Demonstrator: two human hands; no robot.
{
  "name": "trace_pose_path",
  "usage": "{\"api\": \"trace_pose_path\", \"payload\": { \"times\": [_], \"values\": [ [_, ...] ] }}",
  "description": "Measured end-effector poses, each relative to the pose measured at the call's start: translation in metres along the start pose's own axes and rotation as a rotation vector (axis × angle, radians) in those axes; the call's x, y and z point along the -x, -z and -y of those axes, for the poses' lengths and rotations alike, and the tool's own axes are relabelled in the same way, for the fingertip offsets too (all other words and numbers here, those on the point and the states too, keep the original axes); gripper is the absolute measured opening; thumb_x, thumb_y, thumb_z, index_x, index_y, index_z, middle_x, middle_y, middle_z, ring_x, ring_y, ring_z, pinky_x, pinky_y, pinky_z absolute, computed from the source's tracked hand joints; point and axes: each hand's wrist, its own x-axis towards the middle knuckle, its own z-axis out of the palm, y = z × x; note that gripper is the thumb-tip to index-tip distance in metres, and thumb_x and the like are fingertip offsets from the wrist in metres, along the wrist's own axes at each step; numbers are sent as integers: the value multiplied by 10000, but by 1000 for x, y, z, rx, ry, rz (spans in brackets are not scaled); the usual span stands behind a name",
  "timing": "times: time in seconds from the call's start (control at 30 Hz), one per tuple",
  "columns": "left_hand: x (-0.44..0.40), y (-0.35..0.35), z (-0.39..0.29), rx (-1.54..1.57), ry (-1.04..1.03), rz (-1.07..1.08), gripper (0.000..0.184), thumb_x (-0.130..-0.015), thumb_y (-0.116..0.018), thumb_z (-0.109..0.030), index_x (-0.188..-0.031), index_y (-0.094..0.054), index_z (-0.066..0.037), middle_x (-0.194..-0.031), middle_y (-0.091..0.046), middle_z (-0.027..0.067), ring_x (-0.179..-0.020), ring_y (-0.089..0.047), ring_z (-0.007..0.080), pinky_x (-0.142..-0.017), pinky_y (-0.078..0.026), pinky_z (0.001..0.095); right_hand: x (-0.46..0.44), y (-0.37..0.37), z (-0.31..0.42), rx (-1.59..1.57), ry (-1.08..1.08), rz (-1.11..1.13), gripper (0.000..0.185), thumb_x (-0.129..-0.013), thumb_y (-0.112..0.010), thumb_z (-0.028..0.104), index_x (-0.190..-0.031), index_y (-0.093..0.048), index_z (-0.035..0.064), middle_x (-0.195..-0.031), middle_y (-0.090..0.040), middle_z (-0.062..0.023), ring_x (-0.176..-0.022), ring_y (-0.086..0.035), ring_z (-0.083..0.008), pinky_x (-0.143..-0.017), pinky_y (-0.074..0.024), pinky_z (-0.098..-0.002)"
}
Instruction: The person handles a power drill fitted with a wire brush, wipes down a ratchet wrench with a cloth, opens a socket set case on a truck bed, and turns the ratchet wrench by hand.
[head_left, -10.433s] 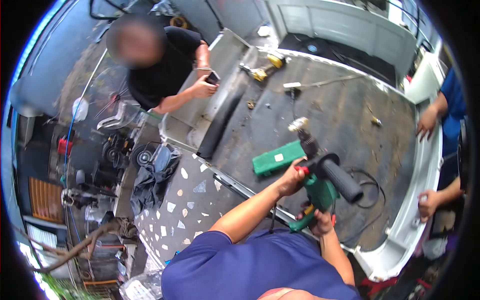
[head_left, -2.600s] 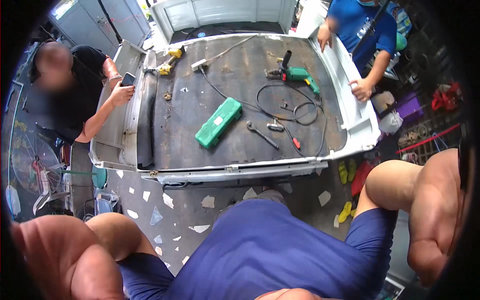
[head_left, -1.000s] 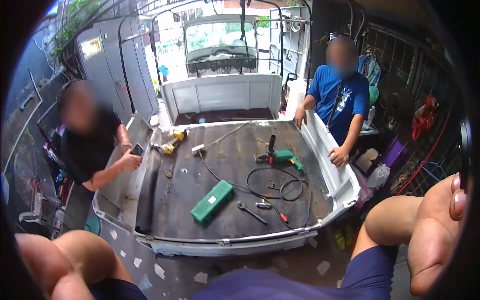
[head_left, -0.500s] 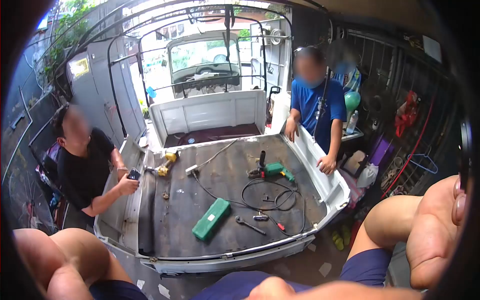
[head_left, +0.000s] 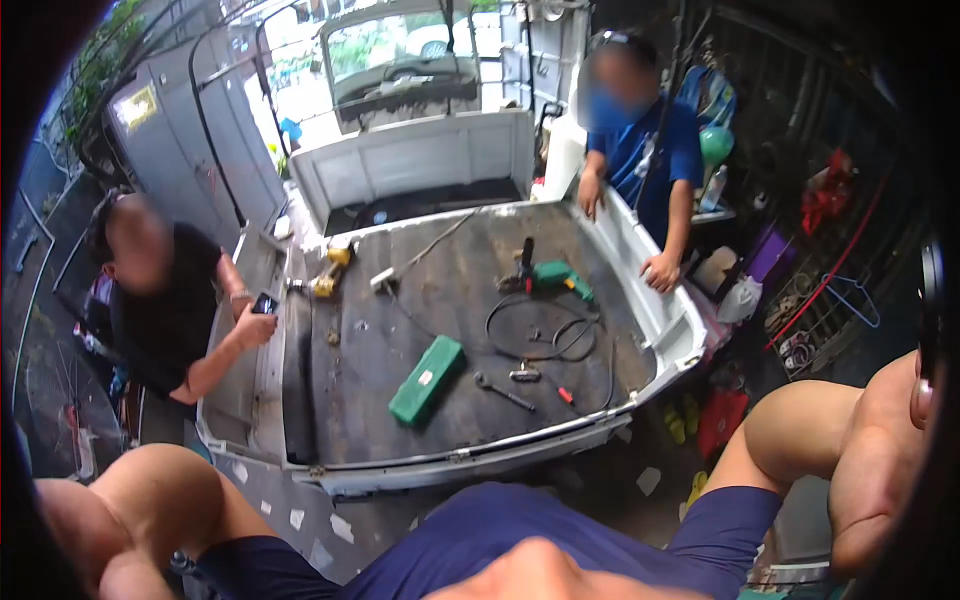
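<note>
Level raising suits my left hand (head_left: 78, 530) and right hand (head_left: 882, 465); whether their fingers grip anything, I can't tell.

Shows a white plastic bag (head_left: 740, 300) just below a purple box (head_left: 770, 257), a blue hanger (head_left: 853, 303) to its right, a red bag (head_left: 828, 192) above and right; has a green balloon (head_left: 716, 146) and a person in blue (head_left: 640, 150) up left, yellow footwear (head_left: 675, 424) down left

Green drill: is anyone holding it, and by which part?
Nobody holds the green drill; it lies on the cargo bed. The wearer's left hand and right hand are clear of it.
</note>
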Motion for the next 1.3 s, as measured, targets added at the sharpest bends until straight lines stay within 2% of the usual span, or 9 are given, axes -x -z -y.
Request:
{"api": "trace_pose_path", "payload": {
  "times": [0.27,0.33,0.53,0.57,0.67,0.73,0.97,1.0,1.3],
  "values": [
    [35,6,-35,-94,-93,-36,423,-1061,-408,-478,-1342,-487,-171,-1343,-547,3,-1145,-569,168,-979,-489,350,6,-40,32,0,108,-74,452,-1064,-381,426,-1271,-570,72,-1250,-625,-66,-1099,-581,-171,-998,-419,-323],
    [30,15,-31,-64,-68,22,422,-1060,-410,-478,-1336,-493,-169,-1337,-552,4,-1143,-571,167,-978,-489,347,38,13,25,-14,38,-84,447,-1065,-382,422,-1276,-569,76,-1255,-624,-61,-1105,-579,-168,-1003,-417,-323],
    [42,9,-29,-101,-79,-5,419,-1059,-416,-478,-1318,-510,-162,-1321,-566,9,-1137,-576,163,-974,-491,341,29,-3,27,-29,78,-88,432,-1067,-384,410,-1289,-568,88,-1273,-621,-45,-1122,-573,-159,-1019,-409,-322],
    [40,13,-32,-68,-17,41,419,-1059,-417,-478,-1315,-513,-161,-1318,-568,9,-1137,-577,163,-973,-491,339,12,-55,31,-61,3,-65,430,-1067,-385,409,-1291,-567,91,-1276,-621,-43,-1124,-572,-158,-1021,-408,-322],
    [41,18,-33,-70,14,69,418,-1058,-419,-478,-1306,-522,-158,-1310,-575,11,-1134,-580,161,-971,-492,336,25,-27,32,-93,-29,-64,423,-1069,-386,403,-1298,-567,97,-1285,-620,-35,-1133,-569,-154,-1029,-405,-321],
    [45,18,-30,-61,-3,63,417,-1058,-421,-478,-1300,-528,-156,-1305,-580,13,-1132,-581,160,-970,-492,334,7,-75,39,-75,-26,-68,418,-1069,-387,399,-1303,-566,101,-1290,-619,-30,-1139,-567,-151,-1034,-402,-321],
    [44,27,-35,-43,64,145,416,-1056,-428,-478,-1279,-549,-148,-1286,-597,18,-1126,-588,156,-965,-494,326,55,15,30,-135,-125,-71,404,-1072,-391,385,-1318,-564,116,-1311,-615,-12,-1158,-561,-141,-1052,-394,-320],
    [46,28,-35,-43,74,153,417,-1056,-429,-478,-1277,-552,-147,-1283,-599,18,-1125,-588,155,-965,-494,325,97,116,17,-145,-136,-70,403,-1073,-391,383,-1321,-564,118,-1314,-615,-9,-1161,-560,-139,-1055,-392,-320],
    [59,29,-49,-34,181,211,418,-1054,-437,-478,-1250,-579,-137,-1259,-620,25,-1117,-597,150,-959,-496,314,96,123,26,-230,-229,-34,388,-1076,-395,366,-1341,-562,136,-1340,-610,14,-1186,-551,-127,-1078,-381,-318]
  ]
}}
